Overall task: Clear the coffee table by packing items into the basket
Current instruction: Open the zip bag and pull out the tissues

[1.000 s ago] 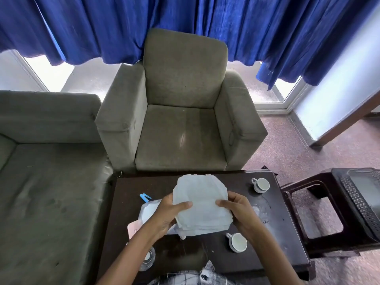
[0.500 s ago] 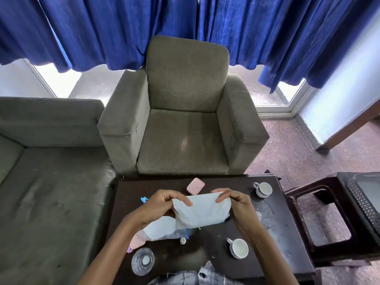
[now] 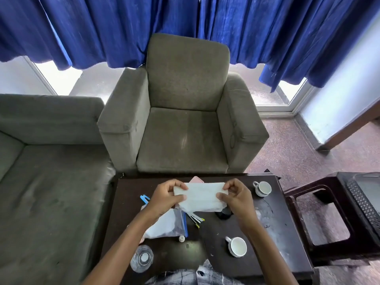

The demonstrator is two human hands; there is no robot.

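Observation:
A folded white cloth (image 3: pixel 200 197) is held above the dark coffee table (image 3: pixel 287 239); my left hand (image 3: pixel 164 197) pinches its left end and my right hand (image 3: pixel 236 197) its right end. Under it lie a clear zip bag (image 3: pixel 166 225) with a blue edge, several pens (image 3: pixel 197 219), a small black object (image 3: pixel 224 214) and a pink item (image 3: pixel 197 179), mostly hidden. Two white cups (image 3: pixel 262 188) (image 3: pixel 237 246), a clear glass (image 3: pixel 141 258), a blue clip (image 3: pixel 145 198) and a small white cap (image 3: pixel 181 238) also rest on the table. A dark mesh basket (image 3: pixel 364 202) stands at the right.
A grey armchair (image 3: pixel 183 124) stands just beyond the table and a grey sofa (image 3: pixel 47 182) runs along its left. A dark plastic stool (image 3: pixel 320 219) sits on the right under the basket. Blue curtains (image 3: pixel 185 23) hang at the back.
The cloth has been folded from a large upright sheet into a narrow flat band. Both hands moved farther from me over the table, uncovering the bag and pens.

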